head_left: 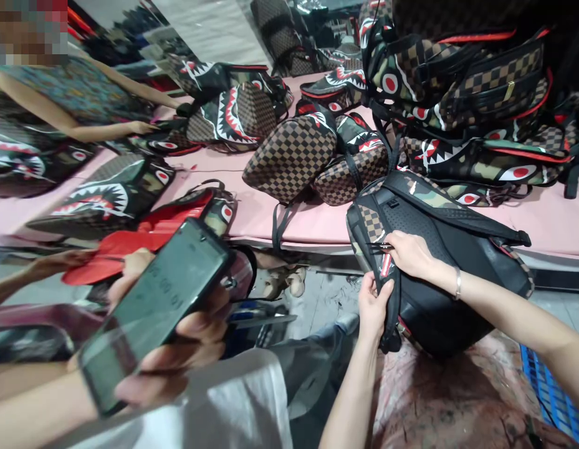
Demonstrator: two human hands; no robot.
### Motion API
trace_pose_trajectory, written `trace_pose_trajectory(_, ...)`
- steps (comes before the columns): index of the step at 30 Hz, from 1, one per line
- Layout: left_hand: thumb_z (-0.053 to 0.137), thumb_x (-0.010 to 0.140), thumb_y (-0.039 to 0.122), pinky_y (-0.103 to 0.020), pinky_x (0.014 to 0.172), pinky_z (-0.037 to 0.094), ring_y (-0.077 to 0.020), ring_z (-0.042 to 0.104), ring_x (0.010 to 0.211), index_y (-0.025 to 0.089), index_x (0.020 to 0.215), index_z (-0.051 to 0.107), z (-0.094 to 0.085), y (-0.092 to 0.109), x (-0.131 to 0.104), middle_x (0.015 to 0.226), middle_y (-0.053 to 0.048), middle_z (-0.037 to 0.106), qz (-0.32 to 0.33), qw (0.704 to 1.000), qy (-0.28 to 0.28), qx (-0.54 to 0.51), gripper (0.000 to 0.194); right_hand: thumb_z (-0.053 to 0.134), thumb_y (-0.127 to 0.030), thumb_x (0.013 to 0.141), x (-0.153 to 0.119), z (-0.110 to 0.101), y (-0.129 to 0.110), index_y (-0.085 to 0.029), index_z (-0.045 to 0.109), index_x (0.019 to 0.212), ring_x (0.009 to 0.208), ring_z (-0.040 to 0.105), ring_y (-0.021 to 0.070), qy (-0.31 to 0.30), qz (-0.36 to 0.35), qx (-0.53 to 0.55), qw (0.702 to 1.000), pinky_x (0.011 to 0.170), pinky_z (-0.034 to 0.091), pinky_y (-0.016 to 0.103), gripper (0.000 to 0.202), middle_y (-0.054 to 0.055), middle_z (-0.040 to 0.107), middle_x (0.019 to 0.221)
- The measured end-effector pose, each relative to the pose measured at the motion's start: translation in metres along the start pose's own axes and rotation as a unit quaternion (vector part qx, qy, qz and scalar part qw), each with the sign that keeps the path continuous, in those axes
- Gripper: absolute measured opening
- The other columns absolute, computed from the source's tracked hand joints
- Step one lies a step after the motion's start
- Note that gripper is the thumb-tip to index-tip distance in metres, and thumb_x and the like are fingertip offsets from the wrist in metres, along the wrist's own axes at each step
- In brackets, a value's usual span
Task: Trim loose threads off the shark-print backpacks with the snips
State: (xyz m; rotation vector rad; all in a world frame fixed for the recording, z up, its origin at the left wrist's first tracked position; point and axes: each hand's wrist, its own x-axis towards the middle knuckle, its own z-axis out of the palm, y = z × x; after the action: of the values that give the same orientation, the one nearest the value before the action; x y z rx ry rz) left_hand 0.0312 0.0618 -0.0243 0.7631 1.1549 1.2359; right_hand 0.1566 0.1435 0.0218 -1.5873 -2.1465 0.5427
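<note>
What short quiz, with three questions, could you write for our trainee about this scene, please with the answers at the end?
1. True or false: a bracelet is on the right wrist of the person working at the backpack.
2. What does that person's right hand hold?
A) a spoon
B) a slim black pointed tool
C) a paper cup
3. Fill in the blank: the tabletop under the other bags is ____ in colour.

Key: 1. True. 2. B. 3. Pink.
</note>
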Motion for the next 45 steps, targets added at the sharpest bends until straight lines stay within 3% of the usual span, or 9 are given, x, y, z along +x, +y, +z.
trace_pose_trajectory(6, 0.073, 0.064, 0.027, -0.024, 0.076, 0.044, -0.0126, 0.059, 0.077, 0.019, 0.090, 0.055, -0.004, -0.004, 0.003, 0.087, -0.001, 0.064, -0.041, 0.998, 0.004, -0.044, 0.033, 0.044, -0.033, 0.088, 0.015, -0.017, 0.017, -0.017, 0.060, 0.069, 0.060, 0.054, 0.0132, -0.022, 0.058, 0.074, 0.995, 0.056, 0.034, 0.022, 0.030, 0.001, 0.061, 0.064)
trace_pose_trajectory(11, 0.072, 0.065, 0.028, -0.024, 0.076, 0.044, -0.0126, 0.059, 0.078, 0.019, 0.092, 0.055, -0.002, -0.003, 0.003, 0.087, 0.000, 0.064, -0.041, 0.997, 0.000, -0.060, 0.033, 0.062, -0.038, 0.077, -0.015, -0.006, 0.015, -0.017, 0.059, 0.091, 0.071, 0.055, 0.0145, 0.015, -0.034, 0.073, 0.997, 0.063, 0.039, 0.024, 0.025, 0.003, 0.062, 0.085)
trace_pose_trajectory(15, 0.073, 0.065, 0.028, -0.022, 0.073, 0.044, -0.0121, 0.058, 0.075, 0.018, 0.088, 0.056, 0.000, -0.002, 0.001, 0.082, 0.000, 0.064, -0.030, 0.999, 0.005, -0.039, 0.031, 0.049, -0.025, 0.086, -0.027, 0.005, 0.012, -0.018, 0.060, 0.091, 0.081, 0.057, 0.0174, 0.042, -0.025, 0.018, 0.999, 0.069, 0.041, 0.025, 0.014, 0.006, 0.061, 0.087)
trace_pose_trajectory(19, 0.071, 0.066, 0.028, -0.023, 0.075, 0.043, -0.0132, 0.058, 0.077, 0.018, 0.089, 0.057, 0.001, -0.002, 0.001, 0.084, 0.000, 0.064, -0.001, 1.000, 0.008, 0.000, 0.028, 0.047, -0.022, 0.084, -0.014, 0.000, 0.011, -0.018, 0.059, 0.086, 0.080, 0.058, 0.0191, -0.021, 0.025, 0.038, 0.999, 0.067, 0.039, 0.026, 0.014, 0.007, 0.062, 0.088)
trace_pose_trajectory(25, 0.071, 0.066, 0.028, -0.024, 0.077, 0.044, -0.0147, 0.058, 0.079, 0.018, 0.088, 0.060, 0.001, -0.001, 0.004, 0.083, -0.001, 0.064, 0.040, 0.997, 0.030, 0.065, 0.026, 0.048, -0.027, 0.080, 0.008, -0.006, 0.016, -0.018, 0.051, 0.056, 0.053, 0.051, 0.0145, -0.074, 0.098, 0.119, 0.985, 0.051, 0.033, 0.024, 0.026, 0.002, 0.056, 0.055)
trace_pose_trajectory(32, 0.076, 0.061, 0.030, -0.029, 0.064, 0.052, -0.0157, 0.064, 0.062, 0.015, 0.094, 0.060, 0.003, 0.020, 0.023, 0.077, -0.002, 0.067, -0.100, 0.991, -0.028, -0.079, 0.040, 0.034, -0.041, 0.087, -0.008, 0.003, 0.026, -0.017, 0.055, 0.077, 0.057, 0.052, 0.0131, 0.001, 0.129, 0.187, 0.974, 0.053, 0.038, 0.023, 0.033, 0.000, 0.055, 0.061)
trace_pose_trajectory(36, 0.078, 0.058, 0.028, -0.029, 0.063, 0.054, -0.0141, 0.064, 0.056, 0.014, 0.092, 0.061, 0.005, 0.026, 0.028, 0.072, 0.000, 0.065, -0.117, 0.986, -0.021, -0.121, 0.040, 0.034, -0.041, 0.088, -0.036, -0.003, 0.026, -0.020, 0.051, 0.093, 0.064, 0.055, 0.0150, 0.078, 0.127, 0.209, 0.966, 0.061, 0.043, 0.027, 0.028, 0.000, 0.056, 0.069)
trace_pose_trajectory(41, 0.077, 0.060, 0.025, -0.024, 0.059, 0.053, -0.0125, 0.064, 0.056, 0.015, 0.093, 0.059, 0.006, 0.026, 0.026, 0.076, -0.001, 0.066, -0.138, 0.977, -0.025, -0.163, 0.039, 0.052, -0.039, 0.080, -0.065, -0.007, 0.018, -0.021, 0.052, 0.087, 0.057, 0.053, 0.0120, 0.063, 0.115, 0.264, 0.956, 0.059, 0.046, 0.023, 0.019, -0.004, 0.051, 0.061)
trace_pose_trajectory(45, 0.076, 0.061, 0.024, -0.027, 0.064, 0.055, -0.0124, 0.064, 0.057, 0.016, 0.095, 0.060, 0.008, 0.026, 0.025, 0.075, 0.000, 0.066, -0.125, 0.979, -0.025, -0.159, 0.039, 0.057, -0.037, 0.076, -0.065, -0.004, 0.009, -0.021, 0.056, 0.085, 0.055, 0.053, 0.0104, 0.068, 0.118, 0.266, 0.954, 0.060, 0.050, 0.023, 0.018, -0.004, 0.051, 0.060)
